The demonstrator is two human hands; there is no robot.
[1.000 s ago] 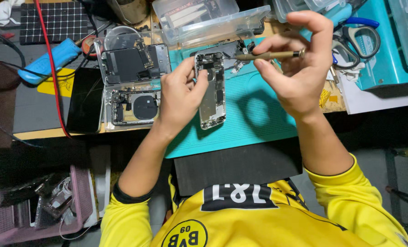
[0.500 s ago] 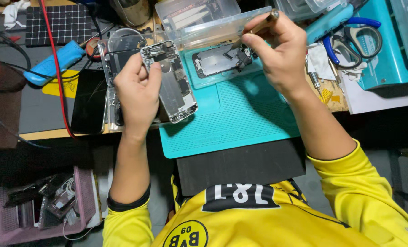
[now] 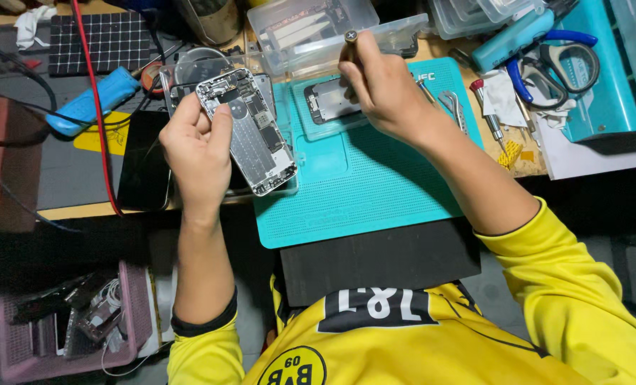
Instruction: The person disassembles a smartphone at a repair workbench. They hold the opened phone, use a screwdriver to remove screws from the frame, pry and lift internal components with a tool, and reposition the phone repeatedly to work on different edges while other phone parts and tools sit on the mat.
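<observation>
My left hand [image 3: 198, 153] grips an opened phone housing [image 3: 250, 132], its bare circuit boards facing up, held tilted above the left edge of the teal work mat [image 3: 375, 192]. My right hand [image 3: 386, 89] is closed around a small screwdriver [image 3: 351, 39] whose round cap points up; its tip is hidden behind my fingers. Just left of that hand a small phone part [image 3: 326, 100] lies on the mat's upper area. Both hands are apart, the right one higher and farther back.
A clear plastic box [image 3: 311, 25] stands behind the mat. Tweezers [image 3: 452, 107], a blue-handled plier [image 3: 539, 53] and a teal case [image 3: 603, 78] lie at right. A black phone [image 3: 143, 164], blue tool [image 3: 93, 100] and red cable [image 3: 93, 107] sit at left. A pink basket [image 3: 68, 328] is below.
My left hand carried the phone housing from the mat's centre to the left. My right hand drew back with the screwdriver toward the clear box. The small part now lies uncovered on the mat.
</observation>
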